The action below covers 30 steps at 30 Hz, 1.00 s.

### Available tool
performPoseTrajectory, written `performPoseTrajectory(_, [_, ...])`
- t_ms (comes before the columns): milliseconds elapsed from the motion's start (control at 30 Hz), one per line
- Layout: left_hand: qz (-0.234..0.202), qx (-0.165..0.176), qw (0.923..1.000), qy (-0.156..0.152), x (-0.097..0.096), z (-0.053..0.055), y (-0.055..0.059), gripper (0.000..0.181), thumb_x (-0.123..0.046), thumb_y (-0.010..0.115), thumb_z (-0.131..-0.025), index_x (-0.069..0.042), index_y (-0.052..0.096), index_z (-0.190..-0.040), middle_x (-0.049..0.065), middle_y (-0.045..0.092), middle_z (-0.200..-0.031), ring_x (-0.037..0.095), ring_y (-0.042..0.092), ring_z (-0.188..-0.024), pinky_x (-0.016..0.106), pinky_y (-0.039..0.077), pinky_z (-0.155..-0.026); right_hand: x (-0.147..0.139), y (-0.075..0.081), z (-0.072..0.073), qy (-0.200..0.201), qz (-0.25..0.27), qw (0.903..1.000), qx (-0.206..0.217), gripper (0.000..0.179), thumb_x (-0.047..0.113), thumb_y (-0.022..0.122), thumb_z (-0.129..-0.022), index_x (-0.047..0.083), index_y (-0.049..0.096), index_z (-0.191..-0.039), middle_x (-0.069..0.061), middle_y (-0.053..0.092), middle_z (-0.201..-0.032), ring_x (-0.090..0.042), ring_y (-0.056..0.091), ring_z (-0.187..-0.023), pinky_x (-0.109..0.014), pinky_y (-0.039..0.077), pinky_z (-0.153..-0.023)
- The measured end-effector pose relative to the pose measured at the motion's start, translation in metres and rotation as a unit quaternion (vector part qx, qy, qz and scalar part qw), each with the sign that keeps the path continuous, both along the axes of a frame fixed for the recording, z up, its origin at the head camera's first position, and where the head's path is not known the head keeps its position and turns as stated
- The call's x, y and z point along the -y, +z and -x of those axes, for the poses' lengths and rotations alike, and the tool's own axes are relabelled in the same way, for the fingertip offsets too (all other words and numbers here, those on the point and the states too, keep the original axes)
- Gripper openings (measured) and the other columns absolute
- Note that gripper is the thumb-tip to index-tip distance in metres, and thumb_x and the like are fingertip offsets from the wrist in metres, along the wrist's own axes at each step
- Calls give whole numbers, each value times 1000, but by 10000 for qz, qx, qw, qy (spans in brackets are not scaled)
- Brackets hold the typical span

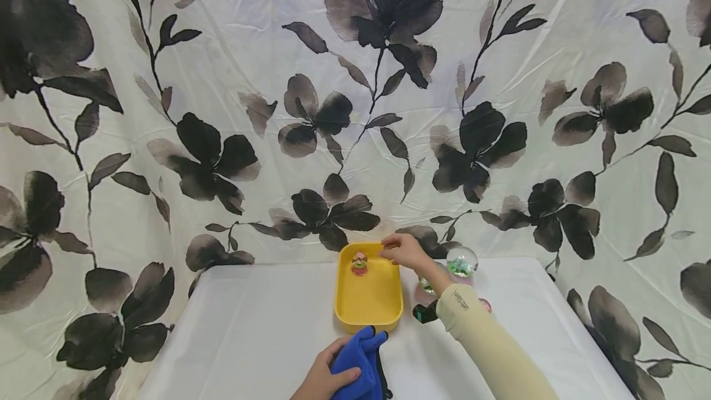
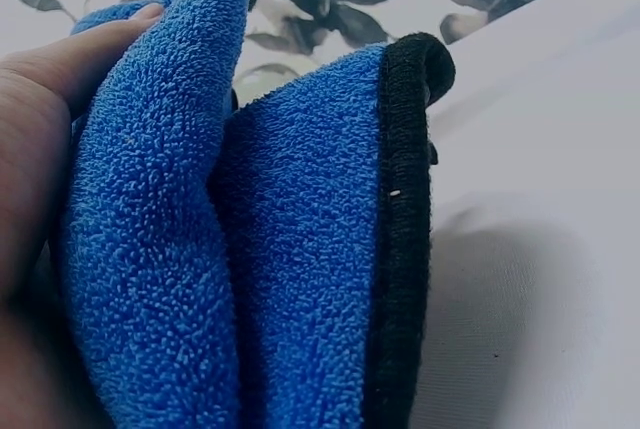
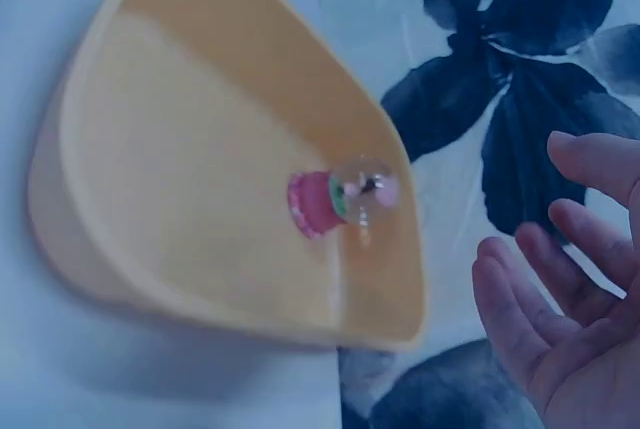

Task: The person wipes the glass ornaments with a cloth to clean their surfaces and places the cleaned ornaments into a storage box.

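My left hand [image 1: 326, 370] grips a folded blue towel [image 1: 357, 360] with black edging, low in the head view. Close up in the left wrist view, the thumb presses the fuzzy towel [image 2: 160, 199]. Over the far right corner of a yellow tray [image 1: 368, 308] hovers my right hand [image 1: 410, 253]. Its fingers are relaxed and hold nothing in the right wrist view. Inside the tray, toward its far end, stands a small snow globe [image 3: 318, 205] with a pink base and a clear dome.
Two larger glass globes [image 1: 462, 263] stand right of the tray, one partly behind my right forearm. Beside them lie a black and green object [image 1: 425, 312] and a small pink item [image 1: 486, 305]. A floral cloth [image 1: 311, 116] hangs behind the white table [image 1: 250, 326].
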<state>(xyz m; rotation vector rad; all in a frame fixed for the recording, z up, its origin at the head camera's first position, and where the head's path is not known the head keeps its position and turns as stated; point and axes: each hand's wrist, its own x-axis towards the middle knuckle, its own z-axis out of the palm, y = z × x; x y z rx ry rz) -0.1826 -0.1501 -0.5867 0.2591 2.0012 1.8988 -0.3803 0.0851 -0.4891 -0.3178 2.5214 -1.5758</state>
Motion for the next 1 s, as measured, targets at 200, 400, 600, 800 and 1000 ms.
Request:
performPoseTrajectory(200, [5,-77,9999,75,3,2,-1,56,-29,70,-90,-7,49,-138,9,59,-124,25,58,-108,46,49,-88,-32,6,-18,-241,-427,9962,-717,40,21,78,-83,1,66,-117,-15,65,-114,-27,62,-101,-38,53,-81])
performPoseTrajectory(400, [-92,-222,9997,34,5,3,-2,54,-27,68,-92,-6,49,-138,10,60,-122,25,59,-107,42,49,-89,-58,2,-32,-622,-463,9924,-955,35,16,78,-82,5,67,-114,-9,65,-112,-29,62,-100,-39,53,-82])
performPoseTrajectory(600, [8,-415,9990,168,13,3,-3,57,-26,68,-91,-3,47,-139,12,60,-122,25,59,-106,38,50,-86,-66,-17,-42,-963,-228,9890,-1096,47,18,78,-83,4,61,-125,-13,61,-124,-34,56,-112,-45,47,-93])
performPoseTrajectory(800, [-132,-390,9990,167,5,4,-10,59,-25,69,-90,-3,46,-140,14,60,-123,27,59,-107,39,51,-85,-89,-48,-60,-1771,221,9696,-1671,56,14,80,-80,1,56,-129,-16,56,-130,-33,54,-111,-47,45,-92])
performPoseTrajectory(1000, [-90,-30,9998,187,1,4,-9,63,-28,71,-89,-4,45,-142,12,59,-124,27,59,-108,47,50,-86,-97,-80,-80,-2211,529,9642,-1369,72,16,82,-79,0,44,-138,-20,49,-134,-36,51,-115,-49,45,-93])
